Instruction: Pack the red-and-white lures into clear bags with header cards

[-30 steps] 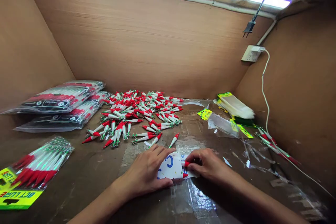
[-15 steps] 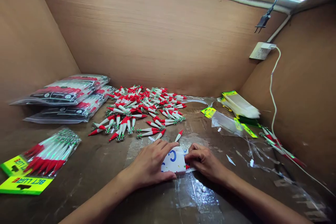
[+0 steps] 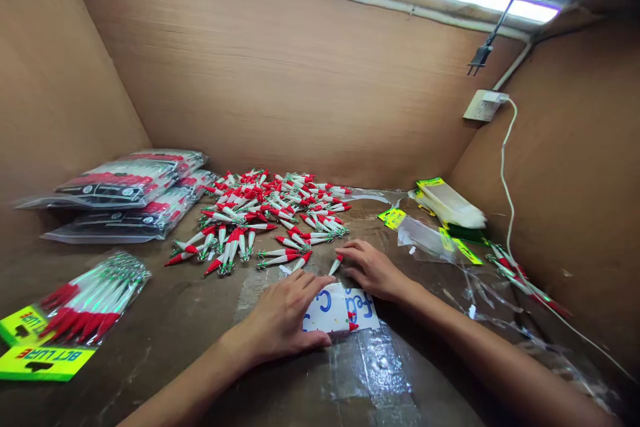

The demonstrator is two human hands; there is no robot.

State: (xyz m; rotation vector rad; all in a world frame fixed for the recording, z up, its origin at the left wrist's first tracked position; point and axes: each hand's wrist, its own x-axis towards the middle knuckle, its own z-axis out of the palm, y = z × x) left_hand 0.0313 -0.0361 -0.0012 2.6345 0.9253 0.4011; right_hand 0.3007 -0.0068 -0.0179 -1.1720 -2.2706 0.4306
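Observation:
A white paper piece with blue lettering (image 3: 324,307) lies folded on the table, and red lure tips poke out of its right side. My left hand (image 3: 287,313) holds it from the left, thumb at the near edge and fingers at the far edge. Just beyond the paper is a single red-and-white lure (image 3: 336,265). The fingertips of my right hand (image 3: 370,268) are at its red tip, bent and closing on it. A heap of red-and-white lures with green hooks (image 3: 260,207) lies farther back.
Filled plastic bags (image 3: 120,187) are stacked at the back left, with packed lures (image 3: 90,300) nearer. Clear sleeves with yellow headers (image 3: 450,203) lie at the right. A white cable (image 3: 504,173) hangs from the outlet (image 3: 484,105). A black plug (image 3: 481,59) dangles above.
My right hand has left the paper's right side and moved up to the single lure, uncovering more lettering and red tips. My left hand stays on the paper. The view has shifted slightly.

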